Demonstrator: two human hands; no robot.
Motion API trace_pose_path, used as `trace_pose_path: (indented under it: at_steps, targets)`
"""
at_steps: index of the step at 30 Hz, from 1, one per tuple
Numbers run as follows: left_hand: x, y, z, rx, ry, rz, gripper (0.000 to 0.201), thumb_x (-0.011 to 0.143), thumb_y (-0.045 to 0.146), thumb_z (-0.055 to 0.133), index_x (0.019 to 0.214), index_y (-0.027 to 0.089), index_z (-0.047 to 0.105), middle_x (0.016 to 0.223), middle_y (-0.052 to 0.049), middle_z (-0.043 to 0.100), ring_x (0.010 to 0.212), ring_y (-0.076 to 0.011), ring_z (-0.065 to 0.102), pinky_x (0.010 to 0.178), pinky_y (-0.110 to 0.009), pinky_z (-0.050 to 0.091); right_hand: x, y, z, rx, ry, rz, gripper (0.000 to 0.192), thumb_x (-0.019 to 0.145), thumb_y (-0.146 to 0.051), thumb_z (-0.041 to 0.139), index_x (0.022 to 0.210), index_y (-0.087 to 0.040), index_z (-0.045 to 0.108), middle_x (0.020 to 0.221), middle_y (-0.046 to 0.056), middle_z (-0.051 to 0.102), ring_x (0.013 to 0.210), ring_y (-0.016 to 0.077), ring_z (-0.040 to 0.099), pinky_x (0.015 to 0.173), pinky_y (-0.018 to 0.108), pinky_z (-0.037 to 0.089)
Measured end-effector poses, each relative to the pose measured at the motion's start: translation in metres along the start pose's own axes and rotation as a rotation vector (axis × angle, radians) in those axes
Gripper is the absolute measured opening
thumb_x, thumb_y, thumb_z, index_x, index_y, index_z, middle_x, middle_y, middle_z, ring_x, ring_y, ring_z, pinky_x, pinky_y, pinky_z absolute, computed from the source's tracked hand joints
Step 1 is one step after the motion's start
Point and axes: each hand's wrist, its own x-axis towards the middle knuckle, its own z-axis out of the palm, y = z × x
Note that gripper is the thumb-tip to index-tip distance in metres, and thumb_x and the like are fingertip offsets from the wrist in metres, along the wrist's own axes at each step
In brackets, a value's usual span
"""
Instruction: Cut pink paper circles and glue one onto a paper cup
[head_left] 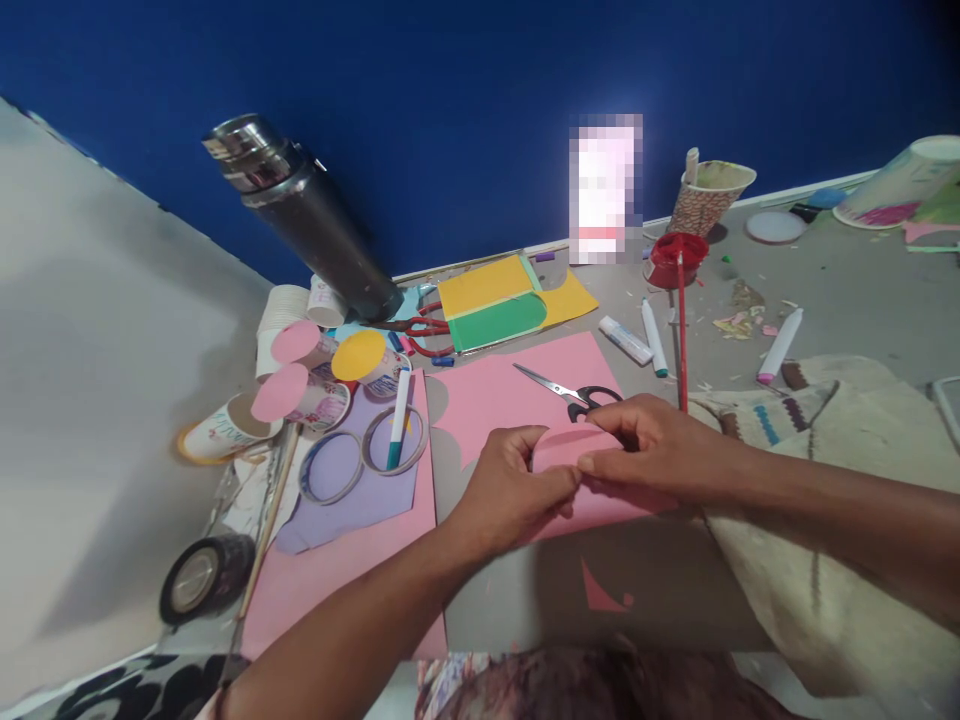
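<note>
Between my two hands is a rounded piece of pink paper [574, 448], pinched at both sides. My left hand [521, 480] is closed on its left side, thumb in front. From the right, my right hand [637, 445] grips the same piece with thumb and fingers. Beneath them lies a larger pink sheet [487, 385] with scalloped cuts along its left edge. Just beyond my right hand, black-handled scissors [559, 387] rest on that sheet. A small pink paper scrap [598, 590] lies on the table nearer to me.
At left stand paper cups [322, 402] with pink and yellow discs, tape rolls [330, 468] on purple paper [390, 490], and a tilted-looking dark flask [322, 220]. Markers [654, 338] and a red pot [675, 262] sit behind; a cream cloth [810, 540] lies at right.
</note>
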Motion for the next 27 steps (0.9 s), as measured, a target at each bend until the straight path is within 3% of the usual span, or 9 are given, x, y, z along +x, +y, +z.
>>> trace_pose_path:
  at_steps: [4,12,22,27]
  targets:
    - [-0.0009,0.0015,-0.0012,-0.038,0.029,0.000,0.019,0.074,0.030,0.073,0.078,0.012,0.071,0.064,-0.004,0.067,0.052,-0.0126,0.059,0.055,-0.025,0.051,0.0002,-0.0012,-0.0012,0.087,0.011,0.031,0.018,0.077,-0.032,0.065,0.072,-0.016,0.068,0.064,0.002,0.068,0.061,0.0166,0.062,0.056,0.026,0.046]
    - [-0.0007,0.0024,-0.0023,-0.038,0.114,-0.024,0.020,0.074,0.031,0.073,0.068,0.014,0.062,0.052,-0.001,0.062,0.043,-0.0127,0.060,0.045,-0.023,0.048,0.0018,-0.0017,-0.0072,0.125,0.009,0.029,0.022,0.076,-0.037,0.069,0.069,-0.016,0.067,0.064,0.002,0.068,0.060,0.0158,0.061,0.058,0.027,0.047]
    - [-0.0003,0.0014,-0.0059,-0.146,0.101,0.005,0.025,0.081,0.035,0.067,0.069,0.014,0.060,0.063,-0.005,0.068,0.050,-0.0127,0.064,0.045,-0.020,0.046,0.0038,0.0050,-0.0086,0.192,-0.007,0.046,0.025,0.079,-0.038,0.075,0.071,-0.016,0.069,0.067,0.002,0.069,0.060,0.0142,0.059,0.061,0.027,0.048]
    - [0.0014,-0.0005,-0.0045,-0.188,0.018,-0.040,0.024,0.074,0.034,0.075,0.077,0.011,0.067,0.066,-0.006,0.069,0.051,-0.0130,0.064,0.044,-0.020,0.044,0.0030,0.0011,-0.0052,0.187,-0.019,0.026,0.022,0.079,-0.035,0.071,0.072,-0.016,0.067,0.066,0.002,0.067,0.060,0.0139,0.059,0.059,0.026,0.048]
